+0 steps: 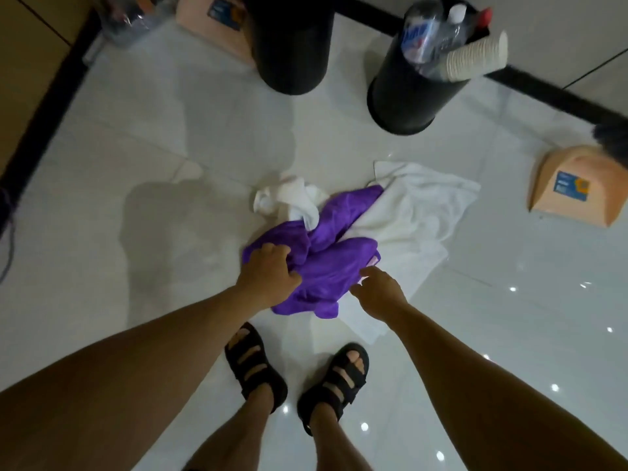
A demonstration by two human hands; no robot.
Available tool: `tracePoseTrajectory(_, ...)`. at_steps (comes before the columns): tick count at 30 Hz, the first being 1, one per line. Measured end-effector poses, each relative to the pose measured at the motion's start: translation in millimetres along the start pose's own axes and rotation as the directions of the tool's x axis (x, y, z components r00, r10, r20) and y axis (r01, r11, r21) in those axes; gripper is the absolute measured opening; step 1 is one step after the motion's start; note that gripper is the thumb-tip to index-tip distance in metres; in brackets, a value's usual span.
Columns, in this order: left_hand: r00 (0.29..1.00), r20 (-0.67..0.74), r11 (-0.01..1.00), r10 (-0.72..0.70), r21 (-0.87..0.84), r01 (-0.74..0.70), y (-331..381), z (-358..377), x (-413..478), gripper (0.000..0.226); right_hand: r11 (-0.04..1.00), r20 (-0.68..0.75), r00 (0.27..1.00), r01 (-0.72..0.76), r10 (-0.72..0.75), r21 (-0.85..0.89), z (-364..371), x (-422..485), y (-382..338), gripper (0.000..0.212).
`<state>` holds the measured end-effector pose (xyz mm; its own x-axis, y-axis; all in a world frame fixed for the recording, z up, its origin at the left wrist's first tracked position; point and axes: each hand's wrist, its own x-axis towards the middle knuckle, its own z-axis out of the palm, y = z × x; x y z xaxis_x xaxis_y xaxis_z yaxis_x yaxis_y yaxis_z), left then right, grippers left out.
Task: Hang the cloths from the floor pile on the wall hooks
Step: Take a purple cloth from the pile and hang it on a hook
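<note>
A pile of cloths lies on the glossy white floor in front of my feet. A crumpled purple cloth (334,253) sits on top, over a large white cloth (418,215); a smaller bunched white cloth (289,198) lies at the pile's far left. My left hand (268,275) grips the purple cloth's left edge with curled fingers. My right hand (379,290) reaches over the purple cloth's near right edge, fingers loosely bent, touching or just above it. No wall hooks are in view.
Two black bins stand beyond the pile: one (289,45) at centre back, one (411,90) stuffed with plastic bottles and stacked paper cups. A peach dustpan (574,188) lies at right, another (217,25) at the back. Dark skirting lines the walls. My sandalled feet (295,372) stand near.
</note>
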<state>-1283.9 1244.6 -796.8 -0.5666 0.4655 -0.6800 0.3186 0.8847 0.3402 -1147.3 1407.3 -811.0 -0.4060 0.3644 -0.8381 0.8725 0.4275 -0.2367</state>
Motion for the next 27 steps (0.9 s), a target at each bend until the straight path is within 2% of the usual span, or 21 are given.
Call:
tracePoseTrajectory(5, 0.996, -0.07, 0.999, 0.046, -0.022, -0.048, -38.0, 90.7, 68.3, 0.048, 0.994, -0.025, 0.997, -0.071, 0.074, 0.083, 69.8, 105.9, 52.2, 0.036)
tracePoseTrajectory(11, 0.979, -0.165, 0.993, 0.115, 0.001, -0.117, -68.8, 144.3, 104.5, 0.039, 0.907, -0.121, 0.954, -0.214, 0.274, 0.363, 114.9, 188.0, 72.0, 0.035)
tracePoseTrajectory(14, 0.978, -0.166, 0.991, 0.129, 0.002, -0.13, -70.1, 146.5, 104.4, 0.037, 0.926, -0.184, 0.942, -0.217, 0.282, 0.308, 120.2, 192.4, 69.9, 0.032)
tracePoseTrajectory(18, 0.985, -0.13, 0.993, 0.116, -0.018, -0.119, -60.1, 123.9, 84.6, 0.038, 0.968, -0.228, 0.958, -0.122, 0.172, 0.219, 108.0, 149.8, 57.9, 0.035)
tracePoseTrajectory(21, 0.993, -0.062, 0.994, 0.1, -0.033, -0.103, -40.1, 92.9, 57.8, 0.043, 0.946, -0.263, 0.962, 0.013, 0.076, 0.323, 88.2, 97.1, 37.1, 0.027)
tracePoseTrajectory(23, 0.997, -0.005, 0.996, 0.077, -0.044, -0.078, -23.6, 64.9, 37.2, 0.05, 0.897, -0.285, 0.959, 0.115, 0.013, 0.427, 69.0, 59.0, 15.0, 0.022)
tracePoseTrajectory(25, 0.996, 0.068, 0.995, 0.061, -0.077, -0.056, -8.0, 31.0, 14.9, 0.058, 0.806, -0.315, 0.948, 0.22, -0.044, 0.55, 44.0, 18.4, -13.1, 0.021)
tracePoseTrajectory(27, 0.989, 0.132, 0.992, 0.072, -0.113, -0.057, 6.1, -8.2, -8.2, 0.057, 0.752, -0.367, 0.924, 0.315, -0.104, 0.579, 14.7, -21.5, -43.4, 0.02)
